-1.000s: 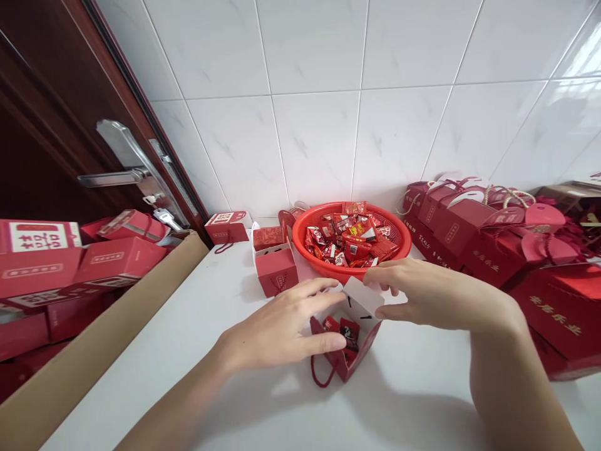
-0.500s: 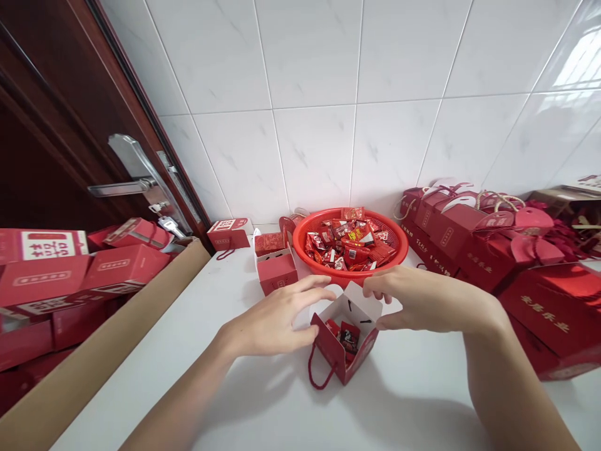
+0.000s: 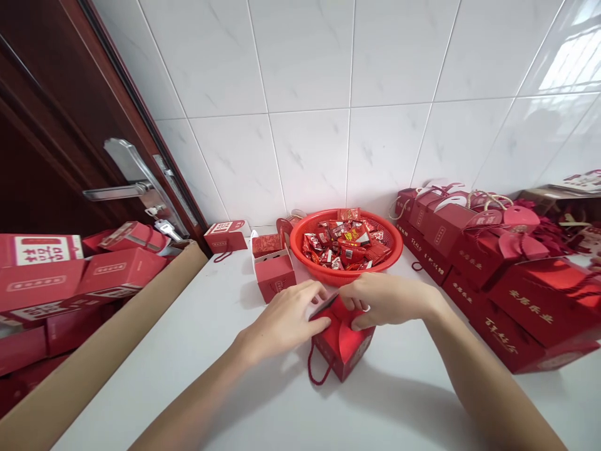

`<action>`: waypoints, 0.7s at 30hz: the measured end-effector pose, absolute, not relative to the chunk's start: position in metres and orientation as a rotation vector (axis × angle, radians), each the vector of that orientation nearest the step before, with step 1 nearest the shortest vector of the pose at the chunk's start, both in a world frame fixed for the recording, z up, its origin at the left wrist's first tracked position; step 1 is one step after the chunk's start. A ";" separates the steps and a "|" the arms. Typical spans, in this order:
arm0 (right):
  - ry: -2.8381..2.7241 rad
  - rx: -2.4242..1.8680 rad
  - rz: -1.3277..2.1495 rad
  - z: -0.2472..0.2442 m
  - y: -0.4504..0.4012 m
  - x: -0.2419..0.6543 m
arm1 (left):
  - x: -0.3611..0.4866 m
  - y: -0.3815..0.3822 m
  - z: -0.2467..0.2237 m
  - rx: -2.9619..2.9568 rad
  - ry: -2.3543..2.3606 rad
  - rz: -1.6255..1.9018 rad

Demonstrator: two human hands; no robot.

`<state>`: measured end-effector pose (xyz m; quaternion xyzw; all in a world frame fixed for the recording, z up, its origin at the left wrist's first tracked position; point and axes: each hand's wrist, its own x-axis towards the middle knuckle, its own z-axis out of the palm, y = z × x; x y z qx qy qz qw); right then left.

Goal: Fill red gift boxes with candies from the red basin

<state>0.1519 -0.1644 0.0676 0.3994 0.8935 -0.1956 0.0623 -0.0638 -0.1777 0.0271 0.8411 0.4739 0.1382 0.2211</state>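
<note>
The square red cardboard box [image 3: 342, 352] sits on the flat white table [image 3: 197, 326], just person-side of the round red perforated plastic basket [image 3: 346, 276]. Left hand [image 3: 290, 318]: grip spread, thumb on the box's curved red top flaps [image 3: 340, 313]. Right hand [image 3: 385, 297]: grip curled over them; I cannot tell whether it pinches.
</note>
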 end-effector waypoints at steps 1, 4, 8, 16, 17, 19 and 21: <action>2.686 1.249 -0.526 0.066 -0.164 0.150 | -0.064 -0.178 0.028 2.340 1.275 0.377; 2.603 1.340 -0.432 0.064 -0.163 0.145 | -0.062 -0.183 0.031 2.353 1.180 0.288; 2.569 1.390 -0.479 0.059 -0.160 0.146 | -0.057 -0.193 0.031 2.299 1.210 0.134; 2.533 1.281 -0.779 0.047 -0.143 0.152 | -0.066 -0.189 0.026 2.195 1.215 0.022; 2.537 1.261 -0.797 0.046 -0.141 0.152 | -0.068 -0.186 0.027 2.195 1.209 0.014; 2.548 1.223 -0.842 0.045 -0.138 0.152 | -0.071 -0.181 0.030 2.198 1.192 0.016; 2.563 1.198 -0.884 0.043 -0.135 0.152 | -0.073 -0.175 0.031 2.185 1.149 0.047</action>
